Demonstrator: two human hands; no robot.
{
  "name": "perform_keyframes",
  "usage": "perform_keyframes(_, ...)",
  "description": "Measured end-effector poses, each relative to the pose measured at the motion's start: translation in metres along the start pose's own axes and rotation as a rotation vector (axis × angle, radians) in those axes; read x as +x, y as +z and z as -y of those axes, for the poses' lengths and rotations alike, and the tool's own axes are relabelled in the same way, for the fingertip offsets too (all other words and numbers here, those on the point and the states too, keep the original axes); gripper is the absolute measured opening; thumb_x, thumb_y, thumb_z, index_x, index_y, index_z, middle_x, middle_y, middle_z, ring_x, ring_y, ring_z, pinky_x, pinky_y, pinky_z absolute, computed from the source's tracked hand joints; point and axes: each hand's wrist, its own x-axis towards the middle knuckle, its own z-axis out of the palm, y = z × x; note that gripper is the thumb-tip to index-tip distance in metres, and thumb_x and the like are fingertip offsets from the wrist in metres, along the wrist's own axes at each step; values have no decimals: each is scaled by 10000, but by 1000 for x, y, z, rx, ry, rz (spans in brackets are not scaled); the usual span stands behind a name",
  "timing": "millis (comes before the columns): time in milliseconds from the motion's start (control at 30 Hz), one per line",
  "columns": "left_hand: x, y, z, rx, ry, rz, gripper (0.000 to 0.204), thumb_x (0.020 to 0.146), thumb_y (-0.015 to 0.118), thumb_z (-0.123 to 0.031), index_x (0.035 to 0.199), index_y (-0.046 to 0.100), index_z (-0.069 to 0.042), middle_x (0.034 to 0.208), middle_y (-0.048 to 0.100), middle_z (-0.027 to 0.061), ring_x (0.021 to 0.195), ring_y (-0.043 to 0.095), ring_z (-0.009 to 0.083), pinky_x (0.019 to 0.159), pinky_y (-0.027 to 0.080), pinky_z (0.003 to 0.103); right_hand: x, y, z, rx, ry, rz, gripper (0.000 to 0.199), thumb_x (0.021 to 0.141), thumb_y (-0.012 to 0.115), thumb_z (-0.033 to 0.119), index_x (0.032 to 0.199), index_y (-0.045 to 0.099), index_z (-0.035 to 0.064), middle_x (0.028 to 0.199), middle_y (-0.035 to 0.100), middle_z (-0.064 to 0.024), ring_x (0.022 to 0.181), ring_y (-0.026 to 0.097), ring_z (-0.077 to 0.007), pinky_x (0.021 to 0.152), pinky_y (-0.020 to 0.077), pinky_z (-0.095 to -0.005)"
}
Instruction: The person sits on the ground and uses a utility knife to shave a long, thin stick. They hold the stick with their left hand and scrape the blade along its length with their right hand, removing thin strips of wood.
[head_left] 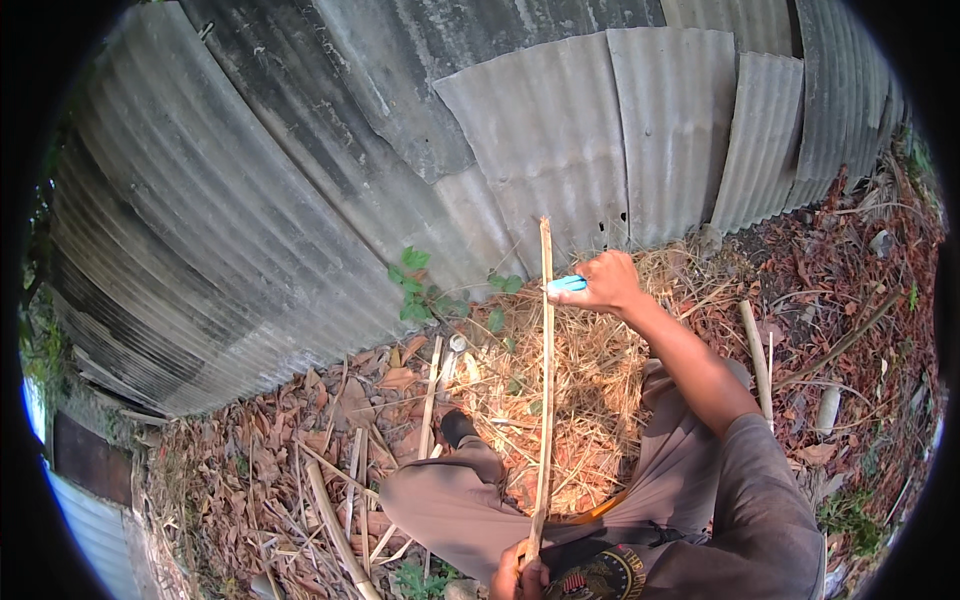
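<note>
A long, narrow strip of split bamboo or wood [546, 400] stands out from my body toward the metal fence, its far end ragged. My left hand [517, 574] is closed round the strip's near end, close to my shirt. Well up the strip, my right hand [606, 283] grips a small light-blue tool [568, 284]. That tool touches or lies right beside the strip's edge; its working end is too small to make out. Below the strip, a heap of pale shavings [590, 385] covers the ground between my legs.
A fence of corrugated metal sheets [540, 130] runs across the far side. Several bamboo pieces [335, 525] lie on dry leaves at the left. At the right stands a pale pole [756, 360] near a brown branch [840, 340]. A green plant [415, 285] grows by the fence.
</note>
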Motion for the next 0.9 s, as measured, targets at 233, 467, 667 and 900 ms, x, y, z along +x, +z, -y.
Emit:
perform_keyframes(233,-25,-5,-3,12,7,129,580,934,465,-569,1072,613,-25,663,472,-61,566,408,35,475,313,217,16,-12,-78,32,511,-93,873,721,463,854,605,682,17,540,594,-163,541,617,-319,529,479,-421)
perform_keyframes(467,-34,1,-17,13,95,27,540,966,447,-506,1099,609,-8,702,501,-35,584,435,49,494,342,221,11,-42,-81,217,744,-16,879,712,449,877,522,568,28,529,569,-132,545,600,-274,535,464,-438)
perform_keyframes(667,24,-14,2,-41,274,53,345,1012,449,-209,1284,362,-14,766,538,57,646,510,98,584,424,238,-16,-49,15,185,214,104,819,726,484,836,606,675,48,475,551,-121,529,615,-278,530,474,-428)
perform_keyframes(900,116,10,-45,28,541,-86,292,1009,411,-146,1265,365,-13,874,555,72,675,545,110,625,462,260,-47,-52,95,207,-353,67,727,699,562,793,526,618,89,438,531,-73,394,541,-255,467,433,-402)
